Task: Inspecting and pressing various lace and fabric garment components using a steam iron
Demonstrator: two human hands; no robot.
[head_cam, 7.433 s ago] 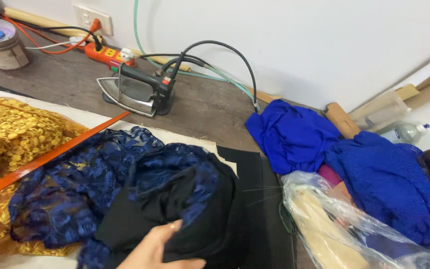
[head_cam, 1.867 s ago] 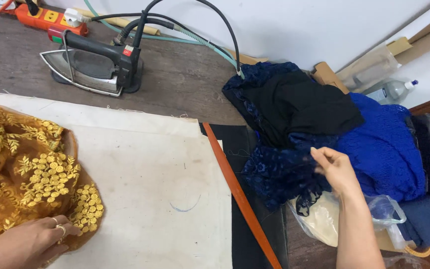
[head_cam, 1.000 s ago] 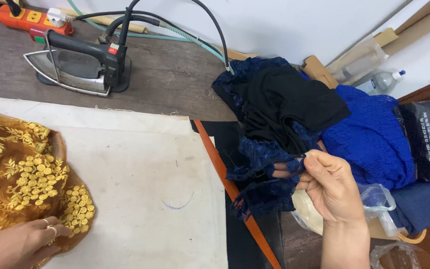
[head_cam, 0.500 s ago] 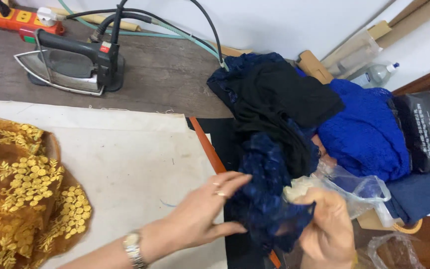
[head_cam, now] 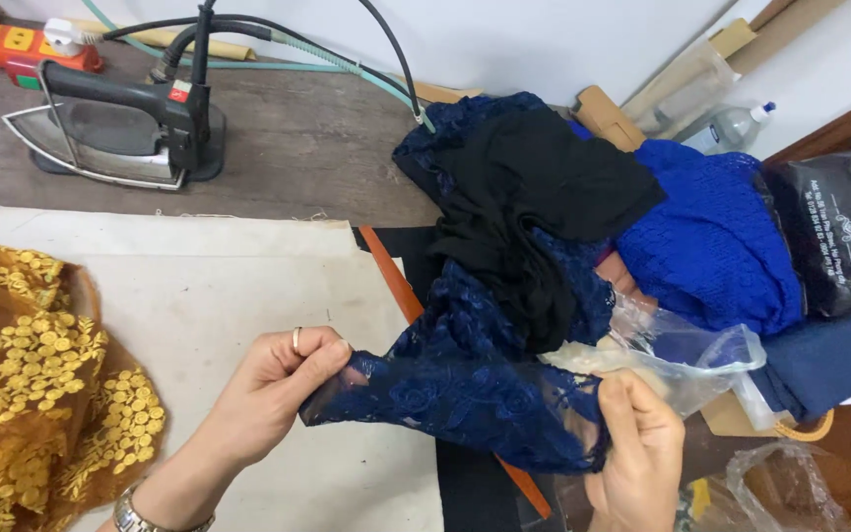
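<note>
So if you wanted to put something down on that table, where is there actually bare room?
The pale ironing pad is bare between the gold lace and the orange ruler, above the left hand. The wooden tabletop right of the iron is also bare. The right side is crowded: navy lace, black cloth, blue fabric, plastic bags.

The lace (head_cam: 465, 399) is dark navy with a floral pattern. The cloth (head_cam: 544, 187) on the pile is black, the knit (head_cam: 711, 246) bright blue. The fabric (head_cam: 32, 384) at left is brown with gold flowers. The strip (head_cam: 391, 281) is orange.
</note>
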